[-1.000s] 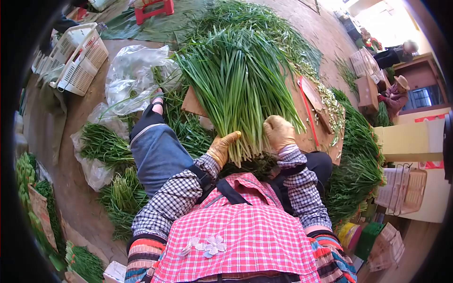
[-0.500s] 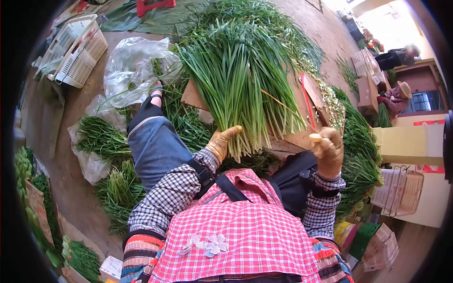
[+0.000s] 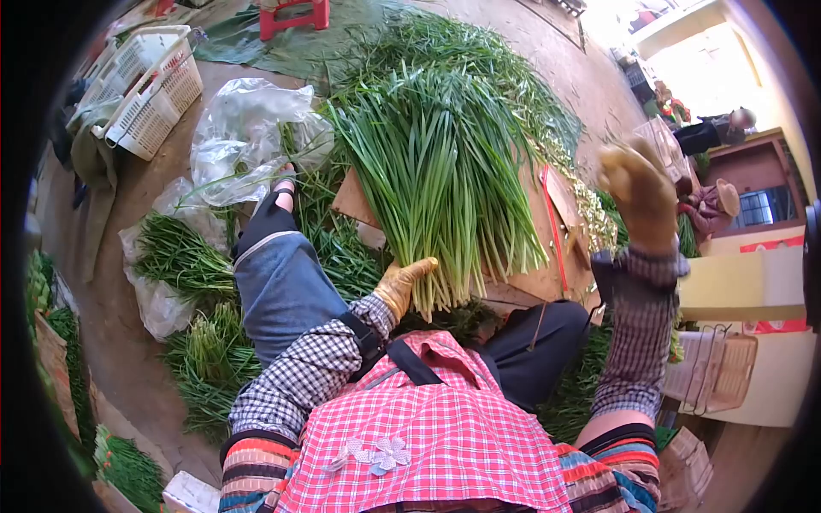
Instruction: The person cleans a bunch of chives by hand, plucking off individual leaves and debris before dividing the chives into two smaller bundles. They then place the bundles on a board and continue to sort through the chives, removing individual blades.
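My left hand (image 3: pixel 402 289), in a yellowish glove, is closed around the pale stem ends at the left of a large bundle of long green leaves (image 3: pixel 436 162). The bundle lies fanned out on a brown board (image 3: pixel 526 248). My right hand (image 3: pixel 637 184), gloved too, is raised to the right of the bundle, apart from it. Motion smears its fingers, so what it holds, if anything, is hidden. A red strip (image 3: pixel 554 224) lies on the board beside the stems. A thin brown strand (image 3: pixel 538 327) shows over my dark trouser leg.
Loose greens (image 3: pixel 513 77) lie behind the bundle. Clear plastic bags (image 3: pixel 248 137), smaller green bunches (image 3: pixel 184 256) and a white crate (image 3: pixel 158 103) are at the left. A red stool (image 3: pixel 295 17) stands at the top. Two other people (image 3: pixel 714 205) are at the far right.
My right hand has moved up and to the right, away from the board. The thin orange strand across the leaves is gone from there. My left hand keeps its hold on the stems.
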`<state>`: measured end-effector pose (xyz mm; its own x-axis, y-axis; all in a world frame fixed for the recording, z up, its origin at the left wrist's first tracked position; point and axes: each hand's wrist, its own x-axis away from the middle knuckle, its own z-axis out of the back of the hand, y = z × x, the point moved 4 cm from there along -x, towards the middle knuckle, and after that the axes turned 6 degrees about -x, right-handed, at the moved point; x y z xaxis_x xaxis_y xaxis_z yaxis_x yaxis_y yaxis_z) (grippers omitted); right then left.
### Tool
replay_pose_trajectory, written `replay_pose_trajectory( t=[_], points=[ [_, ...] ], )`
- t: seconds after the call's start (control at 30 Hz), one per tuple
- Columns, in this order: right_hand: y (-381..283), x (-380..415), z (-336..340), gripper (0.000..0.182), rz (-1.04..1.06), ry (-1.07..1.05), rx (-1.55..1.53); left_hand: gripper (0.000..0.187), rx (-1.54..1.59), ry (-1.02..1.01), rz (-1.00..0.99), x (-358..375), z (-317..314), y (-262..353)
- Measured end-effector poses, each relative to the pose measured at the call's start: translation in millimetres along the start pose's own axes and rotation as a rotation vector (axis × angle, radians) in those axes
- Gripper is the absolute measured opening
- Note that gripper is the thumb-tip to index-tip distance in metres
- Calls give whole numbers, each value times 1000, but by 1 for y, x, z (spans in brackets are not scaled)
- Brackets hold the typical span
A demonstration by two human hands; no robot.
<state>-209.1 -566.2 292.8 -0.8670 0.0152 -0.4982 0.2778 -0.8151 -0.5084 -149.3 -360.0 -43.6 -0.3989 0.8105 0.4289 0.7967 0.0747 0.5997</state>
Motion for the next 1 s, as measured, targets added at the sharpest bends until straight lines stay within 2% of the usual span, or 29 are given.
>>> replay_pose_trajectory(
  t=[0.03, 0.1, 0.17, 0.2, 0.23, 0.27, 0.3, 0.37, 0.4, 0.43, 0.5, 0.57, 0.63, 0.7, 0.73, 0.83, 0.87, 0.9, 1.0],
  points=[
    [13, -21, -5, 14, 19, -136, 116, 40, -1, 12, 32, 2, -1, 2],
    [143, -37, 15, 15, -219, -82, -167, 41, 14, 22, 55, 0, 1, -1],
    [196, -78, 42, 20, -348, -205, -884, 44, 3, 40, 16, -1, 2, -3],
    [174, -100, 55, 18, -174, 105, -36, 44, 1, 56, 38, -2, 5, -5],
    [177, -111, 63, 22, -225, 248, 221, 44, 1, 67, 63, -3, 6, -8],
    [195, -115, 65, 27, -302, 280, 343, 44, -2, 57, 60, -2, 4, -5],
    [216, -114, 58, 33, -428, 210, 475, 44, -6, 45, 57, 0, 2, -2],
    [270, -87, 36, 48, -699, -88, 749, 44, -11, 31, 56, 3, 0, 2],
    [286, -69, 24, 56, -724, -190, 819, 44, -2, 30, 54, 3, -1, 2],
    [283, -57, 12, 64, -653, -153, 827, 44, 10, 31, 49, 2, -3, 2],
    [184, -47, -28, 60, -698, -30, 768, 43, 13, 38, 60, 4, -3, 4],
    [175, -15, -58, 45, -868, 25, 200, 42, 9, 34, 141, 8, -3, 5],
    [140, 12, -81, 31, -961, 36, 62, 41, 17, 41, 92, 6, -4, 5],
    [134, 36, -97, 23, -857, 192, -255, 42, 28, 49, 37, 3, -1, -1],
    [130, 38, -97, 16, -778, 195, -196, 42, 27, 47, 56, 1, 1, -2],
    [125, 38, -70, 14, -590, 367, -222, 42, 31, 58, 37, 1, 1, -2],
    [125, 37, -57, 15, -651, 401, -331, 42, 19, 50, 37, 1, 1, -2],
    [123, 34, -46, 15, -605, 471, -312, 43, 8, 42, 38, 2, 2, -2],
    [123, 15, -23, 17, -593, 420, -275, 43, -16, 32, 20, 4, -1, 2]
  ],
)
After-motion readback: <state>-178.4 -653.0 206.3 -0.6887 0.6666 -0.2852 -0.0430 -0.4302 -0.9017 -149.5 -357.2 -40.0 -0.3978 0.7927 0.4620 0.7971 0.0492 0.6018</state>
